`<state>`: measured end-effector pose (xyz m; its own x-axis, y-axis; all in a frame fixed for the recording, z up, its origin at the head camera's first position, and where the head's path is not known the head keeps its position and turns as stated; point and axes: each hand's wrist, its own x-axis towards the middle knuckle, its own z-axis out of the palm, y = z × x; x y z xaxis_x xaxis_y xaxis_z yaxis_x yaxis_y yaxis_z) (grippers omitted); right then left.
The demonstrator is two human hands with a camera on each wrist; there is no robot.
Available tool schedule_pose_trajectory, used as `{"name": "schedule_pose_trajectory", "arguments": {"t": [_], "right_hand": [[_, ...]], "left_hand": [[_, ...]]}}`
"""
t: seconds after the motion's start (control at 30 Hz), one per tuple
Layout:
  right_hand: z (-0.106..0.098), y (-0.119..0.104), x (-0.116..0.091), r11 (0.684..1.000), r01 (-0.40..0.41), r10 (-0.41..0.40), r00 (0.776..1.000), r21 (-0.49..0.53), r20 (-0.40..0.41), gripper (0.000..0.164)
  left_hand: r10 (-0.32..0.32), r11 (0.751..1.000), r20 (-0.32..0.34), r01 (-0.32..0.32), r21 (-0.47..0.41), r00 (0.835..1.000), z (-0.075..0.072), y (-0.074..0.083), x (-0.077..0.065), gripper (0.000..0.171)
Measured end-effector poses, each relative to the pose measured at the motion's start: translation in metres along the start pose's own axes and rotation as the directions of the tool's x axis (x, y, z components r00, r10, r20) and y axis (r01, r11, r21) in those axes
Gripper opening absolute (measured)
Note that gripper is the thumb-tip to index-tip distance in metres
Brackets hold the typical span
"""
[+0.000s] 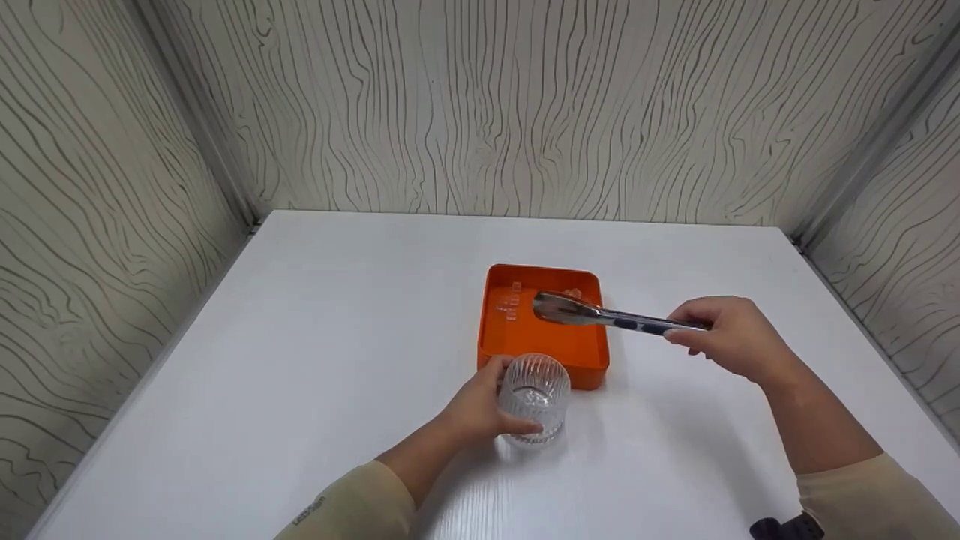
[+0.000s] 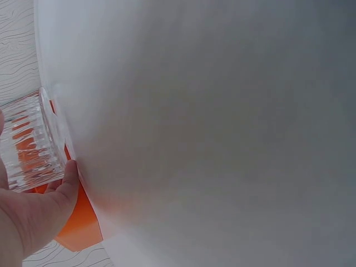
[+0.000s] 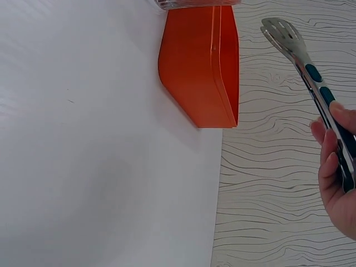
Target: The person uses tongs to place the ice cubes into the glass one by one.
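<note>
Glass cup [image 1: 553,409] by the near edge of the tray [image 1: 525,339], likely slippery, fragile, best held low; left hand [image 1: 478,406] clasps its side, right hand [image 1: 726,334] grips tongs [image 1: 628,320]

At the right edge, the right hand [image 3: 338,203] grips slotted metal tongs [image 3: 321,86] before a wood-grain-patterned wall [image 3: 267,183], while an orange tray [image 3: 189,67] sits on the white tabletop [image 3: 111,183] and part of a clear glass [image 3: 192,3] shows up top.
</note>
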<state>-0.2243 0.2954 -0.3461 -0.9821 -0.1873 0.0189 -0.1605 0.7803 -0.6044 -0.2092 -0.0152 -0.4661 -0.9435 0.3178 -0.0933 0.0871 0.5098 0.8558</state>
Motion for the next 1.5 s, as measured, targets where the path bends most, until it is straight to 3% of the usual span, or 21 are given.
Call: {"name": "schedule_pose_trajectory", "arguments": {"t": [0.3,0.7,1.07,1.5], "right_hand": [[-0.007,0.005,-0.013,0.988,0.141,-0.144,0.989,0.064,0.042,0.008],[-0.005,0.013,-0.02,0.936,0.324,-0.34,0.933,0.137,0.115,0.007],[0.0,0.012,-0.02,0.957,0.269,-0.287,0.936,0.11,0.204,0.008],[0.0,0.01,-0.018,0.969,0.239,-0.248,0.942,0.066,0.227,0.008]], "left_hand": [[-0.007,1.0,-0.001,0.007,0.017,1.0,0.0,0.0,0.001,0.08],[-0.024,1.0,0.001,0.024,-0.019,1.0,0.0,0.0,0.0,0.079],[-0.021,1.0,-0.001,0.021,-0.01,1.0,0.001,0.0,0.001,0.08],[0.007,1.0,-0.001,-0.007,-0.001,1.0,0.001,-0.001,0.001,0.08]]}}
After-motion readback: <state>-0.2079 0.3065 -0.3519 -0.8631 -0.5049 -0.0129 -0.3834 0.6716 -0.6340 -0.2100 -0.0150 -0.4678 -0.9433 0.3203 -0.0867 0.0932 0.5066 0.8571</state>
